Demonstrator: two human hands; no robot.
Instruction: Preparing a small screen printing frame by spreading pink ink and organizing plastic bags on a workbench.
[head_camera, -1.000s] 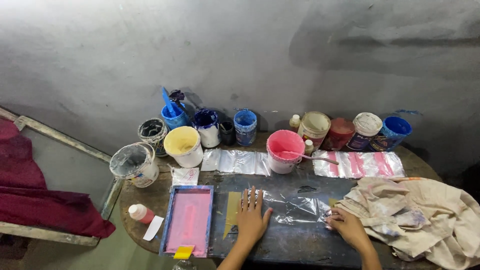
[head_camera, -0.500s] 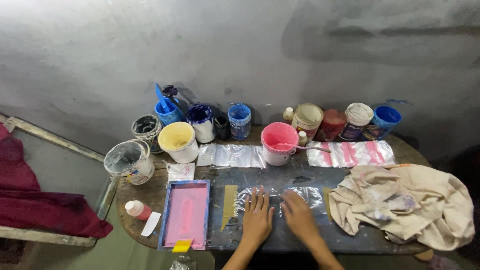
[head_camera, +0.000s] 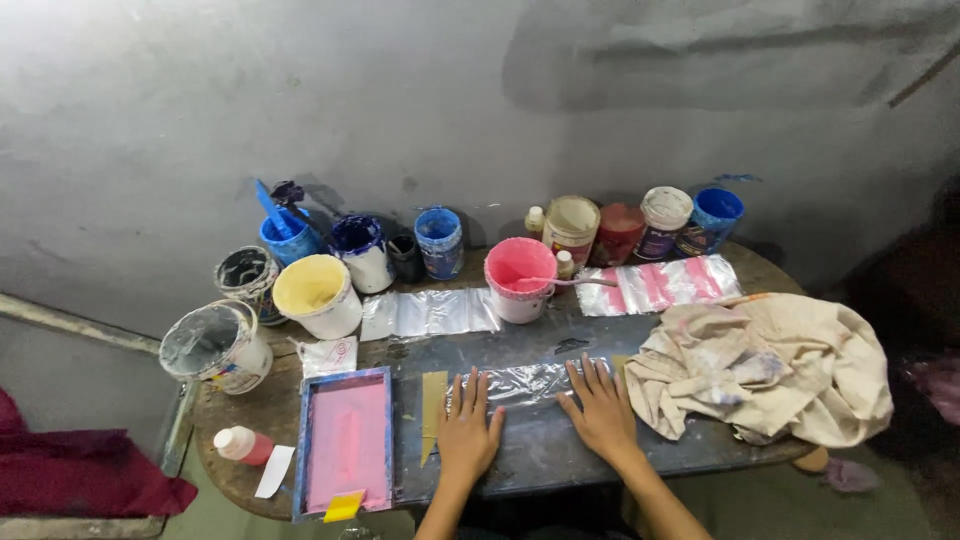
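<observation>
Both hands flat, fingers spread, gripping nothing: left hand (head_camera: 468, 432) and right hand (head_camera: 600, 410) press the ends of a clear plastic bag (head_camera: 530, 382) lying on the dark counter (head_camera: 560, 455). Pink-screened blue frame (head_camera: 346, 442) left of it; crumpled cloth (head_camera: 765, 368) right; pink paint tub (head_camera: 520, 278) behind.

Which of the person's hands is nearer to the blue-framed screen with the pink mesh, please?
Left. The left hand lies flat just beside the blue-framed screen, with only a yellow strip between them. The right hand rests farther away, close to the crumpled cloth.
</observation>
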